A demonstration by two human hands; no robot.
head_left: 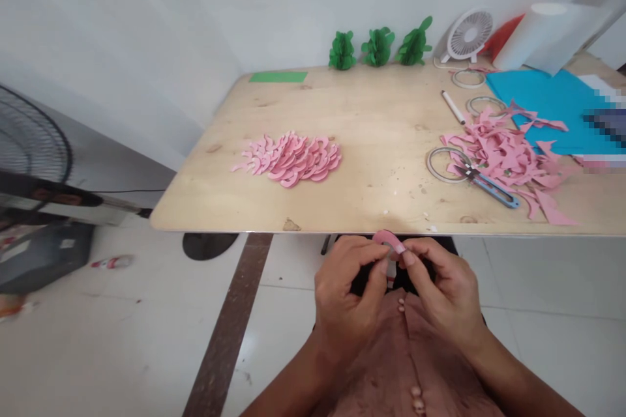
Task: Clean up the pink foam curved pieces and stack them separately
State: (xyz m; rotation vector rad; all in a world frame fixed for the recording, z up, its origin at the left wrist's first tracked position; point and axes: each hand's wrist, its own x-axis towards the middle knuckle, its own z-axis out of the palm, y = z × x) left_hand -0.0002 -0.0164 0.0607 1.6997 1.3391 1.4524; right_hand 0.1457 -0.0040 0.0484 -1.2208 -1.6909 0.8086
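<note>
Between my two hands, just off the table's front edge, is a curved pink paper piece (386, 238) with a whitish patch at its right end. My left hand (349, 287) pinches its left side between thumb and fingers. The right end is pinched by my right hand (445, 287), thumb on top near the pale patch. Farther in on the table lies a heap of similar curved pink pieces (298, 159). Pink paper scraps (508, 150) are piled at the right, with blue-handled thread snips (493, 189) resting against them.
Rolls of tape (447, 164), a white marker (453, 107) and blue sheets (542, 98) are on the right of the wooden table (381, 117). Green paper shapes (377, 47), a green strip (278, 77) and a small white fan (469, 36) line the back. A standing fan (29, 143) is at left.
</note>
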